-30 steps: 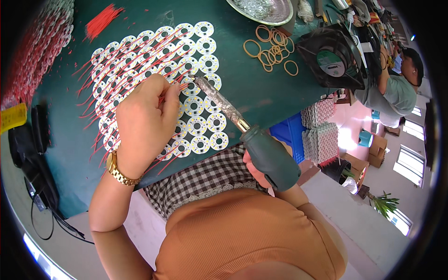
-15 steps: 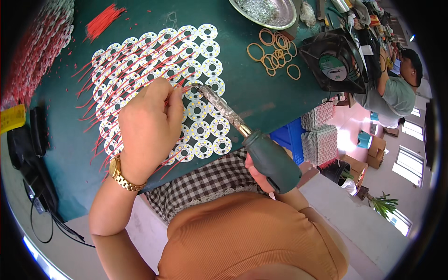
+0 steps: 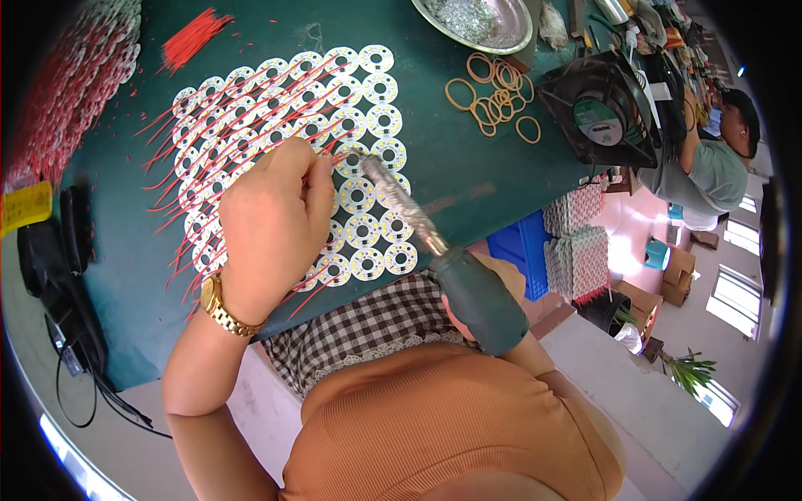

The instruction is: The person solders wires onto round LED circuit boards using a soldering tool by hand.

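Round white LED boards (image 3: 365, 230) with center holes lie in tight rows on the green table, many with thin red wires trailing left. My left hand (image 3: 276, 221), a gold watch on its wrist, is closed above them and pinches a red wire (image 3: 340, 157) between thumb and forefinger. That wire's end reaches a board right of the fingertips. My right hand (image 3: 454, 316) is wrapped round the green handle of a soldering iron (image 3: 483, 301), which mostly hides it. The iron's worn metal shaft points up-left, its tip at the same board beside the wire end.
A red wire bundle (image 3: 194, 38) lies at the far left, near stacked wired boards (image 3: 75, 92). Rubber bands (image 3: 501, 96), a metal bowl (image 3: 476, 25) and a black fan (image 3: 597, 108) occupy the right side. Another person (image 3: 706, 167) sits beyond. A blue crate (image 3: 518, 250) stands below the table edge.
The iron's handle has swung slightly left and down, while its tip stays near the same board. My left hand keeps its pinch. The whole view has shifted slightly.
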Demonstrator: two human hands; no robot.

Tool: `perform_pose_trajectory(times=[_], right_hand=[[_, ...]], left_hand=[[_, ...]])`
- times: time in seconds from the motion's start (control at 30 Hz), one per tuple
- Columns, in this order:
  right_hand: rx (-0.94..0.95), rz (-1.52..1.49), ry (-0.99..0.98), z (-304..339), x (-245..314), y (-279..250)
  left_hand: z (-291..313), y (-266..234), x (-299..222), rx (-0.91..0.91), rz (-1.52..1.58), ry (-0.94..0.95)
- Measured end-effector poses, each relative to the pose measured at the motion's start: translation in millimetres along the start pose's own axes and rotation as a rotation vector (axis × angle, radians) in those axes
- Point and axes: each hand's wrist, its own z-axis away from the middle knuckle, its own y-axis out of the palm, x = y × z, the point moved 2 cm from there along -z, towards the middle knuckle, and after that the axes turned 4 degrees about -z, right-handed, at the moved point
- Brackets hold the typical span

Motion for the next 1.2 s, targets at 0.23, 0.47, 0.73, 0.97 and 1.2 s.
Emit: perform_pose_trajectory(times=[0.23, 0.47, 0.73, 0.97, 1.2], right_hand=[[-0.104, -0.763, 0.713, -9, 22, -12], [-0.039, -0.642, 0.867, 25, -9, -1], [-0.002, -0.265, 0.444, 31, 1, 2], [0.090, -0.026, -0.002, 28, -8, 0], [0.049, 0.053, -0.048, 23, -4, 1]], left_hand=[[2, -5, -2, 0.020, -0.035, 0.037], [-2, -34, -14, -0.140, -0.080, 0.027], [6, 2, -6, 0.056, 0.059, -0.023], [7, 2, -7, 0.051, 0.019, -0.023], [7, 5, -8, 0.050, 0.022, -0.012]])
